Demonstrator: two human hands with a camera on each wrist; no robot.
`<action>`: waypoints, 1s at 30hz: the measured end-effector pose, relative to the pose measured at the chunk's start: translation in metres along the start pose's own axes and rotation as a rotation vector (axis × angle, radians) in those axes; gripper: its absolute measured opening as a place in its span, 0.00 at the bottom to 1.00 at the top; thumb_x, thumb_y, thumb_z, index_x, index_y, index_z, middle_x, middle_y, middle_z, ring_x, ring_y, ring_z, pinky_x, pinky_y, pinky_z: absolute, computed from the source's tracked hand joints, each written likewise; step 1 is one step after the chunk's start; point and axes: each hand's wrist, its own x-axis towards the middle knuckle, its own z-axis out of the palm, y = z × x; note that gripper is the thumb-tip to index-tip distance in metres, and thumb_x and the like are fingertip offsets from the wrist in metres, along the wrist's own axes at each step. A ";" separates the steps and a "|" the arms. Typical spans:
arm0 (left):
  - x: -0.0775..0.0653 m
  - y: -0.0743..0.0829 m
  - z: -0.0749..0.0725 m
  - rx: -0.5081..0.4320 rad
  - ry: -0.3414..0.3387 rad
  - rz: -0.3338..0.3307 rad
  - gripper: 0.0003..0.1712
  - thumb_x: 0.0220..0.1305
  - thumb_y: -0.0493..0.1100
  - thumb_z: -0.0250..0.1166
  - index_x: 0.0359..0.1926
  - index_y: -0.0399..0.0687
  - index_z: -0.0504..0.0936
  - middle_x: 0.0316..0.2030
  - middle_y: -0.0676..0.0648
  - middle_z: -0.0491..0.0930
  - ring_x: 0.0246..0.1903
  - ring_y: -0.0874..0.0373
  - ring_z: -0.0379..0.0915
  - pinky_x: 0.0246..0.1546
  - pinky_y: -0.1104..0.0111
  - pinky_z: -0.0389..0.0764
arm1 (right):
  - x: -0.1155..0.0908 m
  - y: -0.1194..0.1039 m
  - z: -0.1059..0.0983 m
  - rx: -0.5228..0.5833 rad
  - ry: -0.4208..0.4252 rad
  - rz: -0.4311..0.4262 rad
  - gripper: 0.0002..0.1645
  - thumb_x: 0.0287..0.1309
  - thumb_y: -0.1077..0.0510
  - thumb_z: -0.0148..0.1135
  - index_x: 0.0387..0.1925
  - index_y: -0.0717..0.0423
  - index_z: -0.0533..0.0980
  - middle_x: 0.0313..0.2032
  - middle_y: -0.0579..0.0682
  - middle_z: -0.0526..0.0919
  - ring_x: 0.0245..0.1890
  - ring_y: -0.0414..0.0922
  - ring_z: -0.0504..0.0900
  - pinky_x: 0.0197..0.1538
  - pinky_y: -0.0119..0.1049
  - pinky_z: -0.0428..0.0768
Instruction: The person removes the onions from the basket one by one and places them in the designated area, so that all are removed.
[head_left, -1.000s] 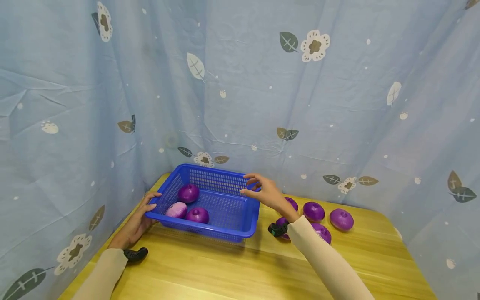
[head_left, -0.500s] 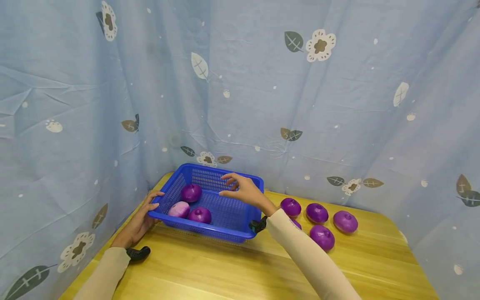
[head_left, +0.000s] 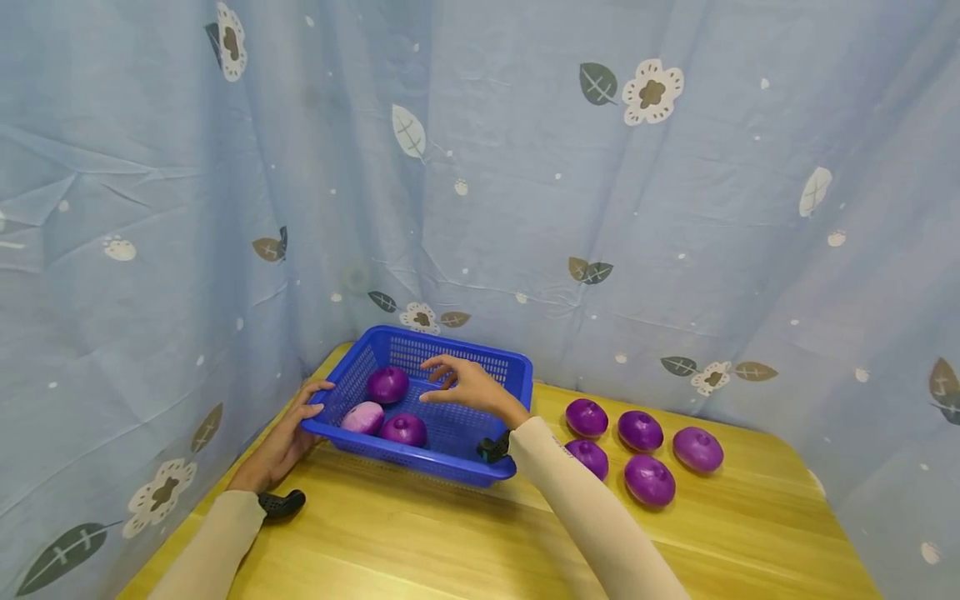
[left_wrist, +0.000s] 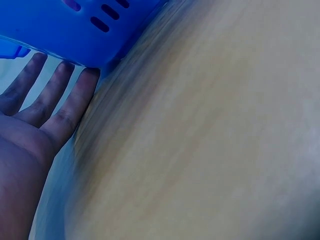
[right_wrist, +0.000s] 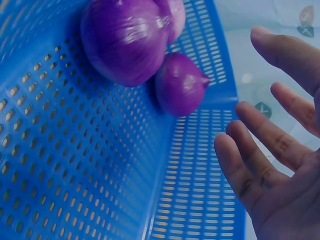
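Observation:
A blue plastic basket (head_left: 450,425) sits at the back left of the table, with three red onions in its left part. One onion (head_left: 363,417) is paler than the dark ones beside it. At the basket's left rim, my left hand (head_left: 281,446) holds on, its fingers (left_wrist: 75,102) reaching the outer wall in the left wrist view. My right hand (head_left: 471,388) hovers over the basket's right half, fingers spread and slightly bent, with nothing in them. The right wrist view shows the palm beside the perforated wall and a dark red onion (right_wrist: 181,84) further in.
Several red onions lie loose on the wooden table (head_left: 390,533) to the basket's right, including a lighter one (head_left: 698,450) at the far right. A blue patterned curtain (head_left: 510,208) surrounds the table's back and sides.
My right hand has moved left from the basket's right rim to over its inside, empty throughout. The left hand stays on the left rim, and the view has shifted slightly.

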 end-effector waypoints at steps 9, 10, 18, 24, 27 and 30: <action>0.001 -0.002 0.000 -0.002 0.012 -0.006 0.27 0.80 0.51 0.47 0.75 0.63 0.56 0.75 0.37 0.39 0.65 0.37 0.58 0.54 0.63 0.78 | 0.009 0.014 0.012 0.101 -0.087 0.036 0.31 0.60 0.48 0.75 0.64 0.43 0.76 0.57 0.59 0.82 0.52 0.49 0.82 0.51 0.41 0.81; 0.001 -0.002 -0.001 -0.003 0.011 -0.006 0.27 0.80 0.51 0.47 0.75 0.63 0.56 0.75 0.37 0.39 0.65 0.37 0.59 0.54 0.63 0.79 | 0.010 0.015 0.014 0.103 -0.111 0.037 0.31 0.60 0.49 0.75 0.64 0.43 0.76 0.57 0.60 0.82 0.53 0.51 0.82 0.52 0.41 0.80; 0.001 -0.002 -0.002 -0.014 0.009 -0.001 0.26 0.81 0.51 0.47 0.74 0.64 0.57 0.74 0.38 0.41 0.62 0.43 0.64 0.53 0.64 0.79 | 0.015 0.013 0.025 0.099 -0.270 0.031 0.38 0.60 0.52 0.75 0.69 0.51 0.72 0.59 0.60 0.80 0.61 0.57 0.78 0.58 0.43 0.78; 0.000 -0.002 0.000 -0.013 0.008 0.002 0.25 0.80 0.51 0.47 0.74 0.65 0.58 0.74 0.38 0.41 0.62 0.44 0.65 0.53 0.64 0.79 | 0.018 0.012 0.033 0.037 -0.361 0.033 0.40 0.60 0.50 0.75 0.72 0.48 0.71 0.63 0.54 0.77 0.63 0.53 0.75 0.59 0.42 0.76; 0.000 -0.003 0.000 -0.009 0.015 0.002 0.25 0.81 0.51 0.46 0.74 0.65 0.58 0.74 0.38 0.42 0.62 0.44 0.65 0.53 0.63 0.79 | 0.019 0.011 0.034 0.005 -0.393 0.032 0.40 0.60 0.48 0.75 0.72 0.45 0.71 0.64 0.52 0.76 0.65 0.51 0.74 0.60 0.41 0.76; 0.000 -0.003 -0.001 -0.014 0.013 0.005 0.25 0.81 0.51 0.46 0.74 0.63 0.58 0.74 0.38 0.43 0.61 0.45 0.65 0.53 0.64 0.79 | 0.020 0.011 0.035 -0.038 -0.410 0.030 0.38 0.59 0.47 0.76 0.70 0.43 0.73 0.65 0.48 0.76 0.65 0.49 0.73 0.61 0.42 0.75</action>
